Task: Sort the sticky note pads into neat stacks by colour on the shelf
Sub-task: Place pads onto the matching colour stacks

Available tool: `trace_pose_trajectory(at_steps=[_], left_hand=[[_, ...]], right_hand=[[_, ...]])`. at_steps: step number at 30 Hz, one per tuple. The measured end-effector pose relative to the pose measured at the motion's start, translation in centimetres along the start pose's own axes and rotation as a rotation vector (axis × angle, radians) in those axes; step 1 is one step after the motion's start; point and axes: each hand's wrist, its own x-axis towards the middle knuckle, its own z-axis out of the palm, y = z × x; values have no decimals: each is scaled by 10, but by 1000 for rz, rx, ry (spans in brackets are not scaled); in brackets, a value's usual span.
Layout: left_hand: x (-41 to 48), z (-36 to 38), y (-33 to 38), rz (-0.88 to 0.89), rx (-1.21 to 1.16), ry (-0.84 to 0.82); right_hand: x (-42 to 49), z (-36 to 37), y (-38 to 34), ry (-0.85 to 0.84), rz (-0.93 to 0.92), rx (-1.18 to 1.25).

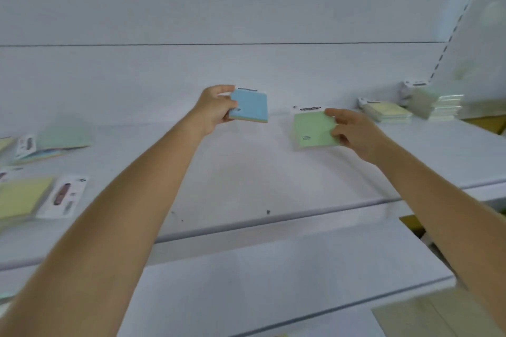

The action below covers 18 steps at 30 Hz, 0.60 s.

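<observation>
My left hand grips a blue sticky note pad by its left edge and holds it above the white shelf. My right hand grips a green sticky note pad by its right edge, low over the shelf; whether it touches the surface I cannot tell. Both pads have a white header card at the top. The two pads are apart, blue to the left and slightly higher.
Loose pads lie at the left: a green one and a yellow one with a white header card. At the back right sit a yellow pad and a stack of pale pads. A lower shelf juts out below.
</observation>
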Motion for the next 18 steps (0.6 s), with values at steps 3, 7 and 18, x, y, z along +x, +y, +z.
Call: trace_pose_trajectory(at_steps=[3,7,18], left_hand=[[6,70,-5,2,-23,-14],[17,134,-6,-13,-37,-12],[78,211,-12,53,98,-16]], right_hand=[[3,-59,15,53,2,-21],[10,-108,29,88,8,-30],[71,-168,46,175,-41,-9]])
